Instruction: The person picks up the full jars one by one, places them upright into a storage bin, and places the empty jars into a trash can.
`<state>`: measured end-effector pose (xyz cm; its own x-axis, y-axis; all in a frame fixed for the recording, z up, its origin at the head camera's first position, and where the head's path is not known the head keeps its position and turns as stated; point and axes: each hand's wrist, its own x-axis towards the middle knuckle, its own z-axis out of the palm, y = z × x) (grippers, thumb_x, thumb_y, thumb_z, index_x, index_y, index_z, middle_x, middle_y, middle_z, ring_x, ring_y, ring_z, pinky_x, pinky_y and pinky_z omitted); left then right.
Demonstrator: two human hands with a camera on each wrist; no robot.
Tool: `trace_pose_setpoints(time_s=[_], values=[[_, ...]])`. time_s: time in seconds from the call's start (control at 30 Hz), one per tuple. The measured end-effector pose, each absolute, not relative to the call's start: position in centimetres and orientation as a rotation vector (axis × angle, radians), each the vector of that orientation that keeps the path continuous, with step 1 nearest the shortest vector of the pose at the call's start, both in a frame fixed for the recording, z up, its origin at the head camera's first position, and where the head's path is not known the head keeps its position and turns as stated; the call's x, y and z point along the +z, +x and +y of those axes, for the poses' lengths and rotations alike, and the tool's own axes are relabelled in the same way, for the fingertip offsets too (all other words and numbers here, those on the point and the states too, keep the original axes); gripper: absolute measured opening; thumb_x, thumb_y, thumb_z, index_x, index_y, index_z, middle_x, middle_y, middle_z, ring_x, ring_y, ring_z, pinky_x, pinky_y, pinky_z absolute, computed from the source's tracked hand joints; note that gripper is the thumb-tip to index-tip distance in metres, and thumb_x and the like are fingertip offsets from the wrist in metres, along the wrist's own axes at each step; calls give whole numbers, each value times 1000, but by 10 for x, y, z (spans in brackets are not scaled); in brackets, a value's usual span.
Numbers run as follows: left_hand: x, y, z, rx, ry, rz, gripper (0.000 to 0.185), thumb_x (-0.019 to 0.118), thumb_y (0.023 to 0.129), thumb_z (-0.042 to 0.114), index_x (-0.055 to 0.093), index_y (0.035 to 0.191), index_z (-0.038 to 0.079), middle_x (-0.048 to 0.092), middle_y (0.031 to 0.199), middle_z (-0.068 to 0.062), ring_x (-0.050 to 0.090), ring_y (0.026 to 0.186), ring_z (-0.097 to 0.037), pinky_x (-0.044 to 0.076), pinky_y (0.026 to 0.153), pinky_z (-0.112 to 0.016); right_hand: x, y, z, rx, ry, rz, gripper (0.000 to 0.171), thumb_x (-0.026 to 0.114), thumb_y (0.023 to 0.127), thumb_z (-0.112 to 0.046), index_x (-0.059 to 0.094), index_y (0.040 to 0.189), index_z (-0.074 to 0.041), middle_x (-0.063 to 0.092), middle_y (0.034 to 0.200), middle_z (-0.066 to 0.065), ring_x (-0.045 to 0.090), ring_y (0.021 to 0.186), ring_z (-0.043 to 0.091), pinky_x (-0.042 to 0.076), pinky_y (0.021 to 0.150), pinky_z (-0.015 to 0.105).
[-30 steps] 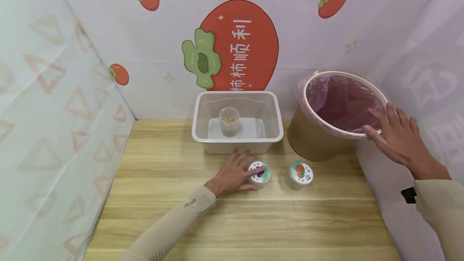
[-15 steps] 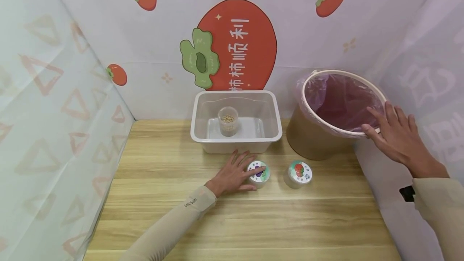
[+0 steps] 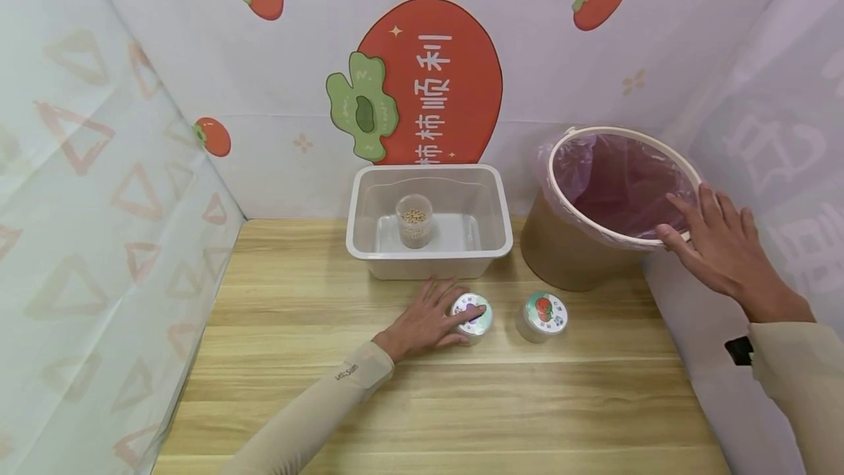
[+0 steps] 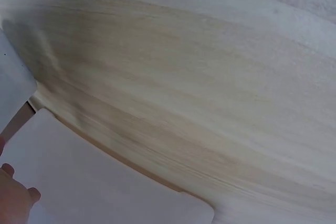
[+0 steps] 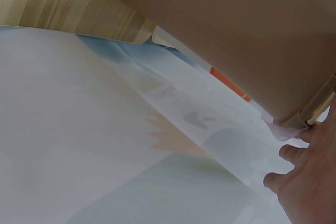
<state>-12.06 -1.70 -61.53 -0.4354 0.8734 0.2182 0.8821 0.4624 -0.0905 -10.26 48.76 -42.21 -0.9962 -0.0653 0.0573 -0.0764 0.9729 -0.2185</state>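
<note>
Wooden desk (image 3: 316, 299): my left hand (image 3: 422, 321) fingers lie straight on the purple-lidded jar (image 3: 473, 317); right hand (image 3: 722, 251) flat on the bin rim (image 3: 593, 237).

Two jars (image 3: 472, 318) (image 3: 542, 317) side by side on table (image 3: 461, 402), tub (image 3: 430, 220) behind, bin (image 3: 613, 204) to right.

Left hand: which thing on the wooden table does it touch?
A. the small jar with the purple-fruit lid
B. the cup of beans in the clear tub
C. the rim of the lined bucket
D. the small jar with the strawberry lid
A: the left hand rests its fingers on the purple-fruit-lidded jar; the strawberry-lidded jar stands apart, untouched.
</note>
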Motion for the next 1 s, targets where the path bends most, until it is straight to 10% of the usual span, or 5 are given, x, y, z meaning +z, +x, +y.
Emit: trace_pose_setpoints(time_s=[1.0], values=[[-495,-132,25,-145,-1467,-2396,69,55,106,69,40,168,44,35,174,-7,24,166,-35,12,137,-62,-421,-102,489,358,135,-3067,72,41,115,-47,23,173,-8,-2,177,37,4,160,64,-2,116,89]])
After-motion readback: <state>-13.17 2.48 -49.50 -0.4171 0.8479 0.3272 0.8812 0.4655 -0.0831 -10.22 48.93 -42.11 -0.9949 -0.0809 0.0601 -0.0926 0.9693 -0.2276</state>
